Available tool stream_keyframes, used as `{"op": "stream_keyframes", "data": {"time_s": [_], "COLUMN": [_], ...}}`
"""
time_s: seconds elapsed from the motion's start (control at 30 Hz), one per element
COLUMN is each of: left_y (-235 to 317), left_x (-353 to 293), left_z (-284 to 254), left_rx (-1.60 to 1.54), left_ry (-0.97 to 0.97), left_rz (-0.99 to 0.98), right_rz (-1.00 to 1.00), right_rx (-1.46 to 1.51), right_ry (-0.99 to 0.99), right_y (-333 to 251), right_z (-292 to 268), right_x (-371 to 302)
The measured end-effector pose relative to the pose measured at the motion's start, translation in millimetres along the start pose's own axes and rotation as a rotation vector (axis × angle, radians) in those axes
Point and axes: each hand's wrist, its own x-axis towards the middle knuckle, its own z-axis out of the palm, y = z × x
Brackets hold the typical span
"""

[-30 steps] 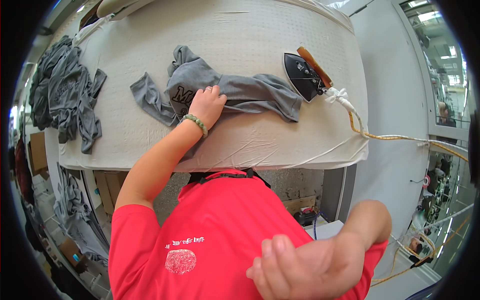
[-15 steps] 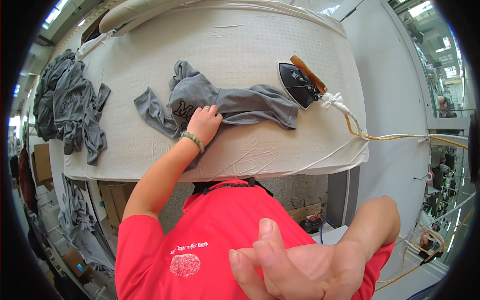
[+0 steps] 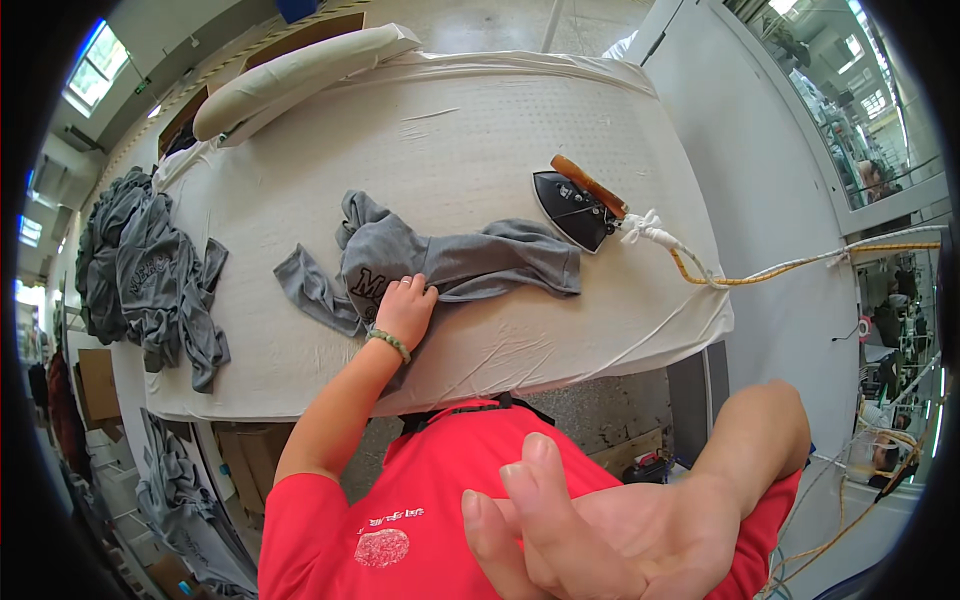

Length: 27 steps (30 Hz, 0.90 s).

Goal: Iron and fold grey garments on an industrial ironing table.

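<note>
White padded desk (image 3: 470, 150) carries crumpled grey shirt (image 3: 460, 265), black iron (image 3: 572, 208) just beside it, grey garment pile (image 3: 150, 275) at left edge.

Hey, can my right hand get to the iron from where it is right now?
Probably yes. The right hand is open and empty, held low near the chest, and the iron sits on bare cloth at the table's right side with nothing between them.

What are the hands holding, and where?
Nothing is gripped. The left hand lies flat on the grey shirt, near its print; the right hand is open and empty.
</note>
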Motion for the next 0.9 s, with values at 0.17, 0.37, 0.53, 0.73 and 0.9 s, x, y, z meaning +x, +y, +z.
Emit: {"op": "stream_keyframes", "data": {"time_s": [0.17, 0.37, 0.53, 0.73, 0.9], "left_y": [0.0, -1.7, -1.6, -2.8, -2.8], "left_x": [1.6, 5.2, 4.7, 5.9, 8.4], "left_z": [0.5, -2.1, -1.7, -2.6, -4.9], "left_rx": [0.001, -0.038, -0.018, -0.051, -0.061], "left_ry": [0.007, -0.064, 0.02, -0.12, -0.095], "left_rz": [0.003, -0.017, 0.009, -0.037, -0.05], "right_rz": [-0.032, 0.054, -0.135, -0.05, 0.284], "right_rx": [-0.119, -0.135, -0.143, 0.137, 1.19], "right_ry": [0.212, 0.215, 0.189, 0.189, 0.138], "right_y": [-5.8, -16.5, -9.9, -3.5, 25.5], "right_z": [13.8, 22.7, 11.8, 18.7, 52.7], "right_x": [-9.9, -14.9, -24.6, -26.1, -60.0]}}
